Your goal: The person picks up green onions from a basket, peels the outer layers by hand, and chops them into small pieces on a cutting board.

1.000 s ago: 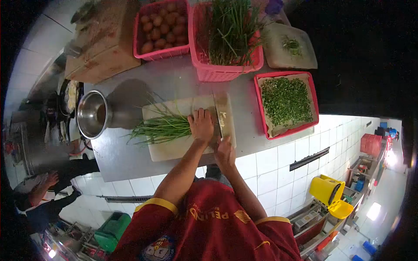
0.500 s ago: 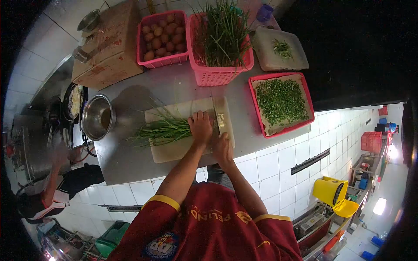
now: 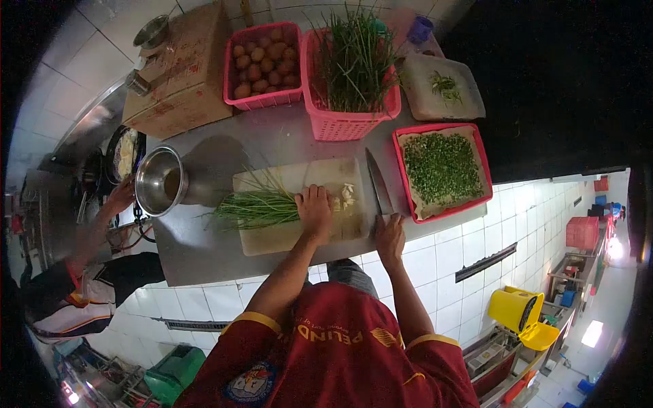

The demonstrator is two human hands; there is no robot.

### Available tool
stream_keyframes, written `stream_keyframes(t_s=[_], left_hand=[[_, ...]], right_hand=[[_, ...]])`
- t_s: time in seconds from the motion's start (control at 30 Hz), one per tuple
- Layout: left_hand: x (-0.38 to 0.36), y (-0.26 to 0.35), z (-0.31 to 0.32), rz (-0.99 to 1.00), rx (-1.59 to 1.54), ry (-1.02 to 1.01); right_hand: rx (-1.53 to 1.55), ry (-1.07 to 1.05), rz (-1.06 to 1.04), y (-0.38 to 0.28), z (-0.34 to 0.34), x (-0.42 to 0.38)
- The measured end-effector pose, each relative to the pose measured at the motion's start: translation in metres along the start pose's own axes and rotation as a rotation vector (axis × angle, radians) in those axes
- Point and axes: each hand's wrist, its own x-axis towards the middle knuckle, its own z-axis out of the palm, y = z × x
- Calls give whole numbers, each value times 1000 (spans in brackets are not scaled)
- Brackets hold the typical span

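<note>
On a pale cutting board [image 3: 272, 243] lies a bunch of long green stalks [image 3: 255, 207]. My left hand [image 3: 315, 209] presses down on the stalks' right end, its fingers close together. Small whitish pieces [image 3: 347, 196] lie on the board just right of that hand. My right hand [image 3: 390, 236] is closed round the handle of a large knife [image 3: 378, 182], beyond the board's right edge. The blade points away from me over the metal table, apart from the stalks.
A steel bowl [image 3: 160, 182] stands left of the board. Behind are a cardboard box [image 3: 178, 81], a basket of eggs [image 3: 264, 62] and a basket of greens [image 3: 350, 122]. A tray of chopped greens [image 3: 442, 170] sits right. A co-worker's arm [image 3: 95, 228] reaches towards a pan [image 3: 126, 155].
My right hand has moved the knife right, off the board. My left hand stays on the stalks. The co-worker's arm has moved up towards the pan.
</note>
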Motion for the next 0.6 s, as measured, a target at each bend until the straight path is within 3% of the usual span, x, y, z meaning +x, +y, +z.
stream_keyframes(t_s=[0.07, 0.17, 0.27, 0.37, 0.47, 0.6], left_hand=[[2, 2, -6, -25, -16, -74], [3, 2, -6, -48, -3, -101], [4, 5, -11, -74, -21, -144], [4, 6, -14, -70, 16, -149], [4, 4, -11, -66, 30, -155], [1, 4, -9, -97, 28, -242]], right_hand=[[-123, 28, -119, 16, 10, 12], [-169, -17, -276, -19, -9, 24], [-50, -257, -721, -65, -21, 47], [-91, -454, -731, -86, -12, 58], [-191, -446, -852, -57, 29, 69], [-42, -267, -918, -30, 54, 62]])
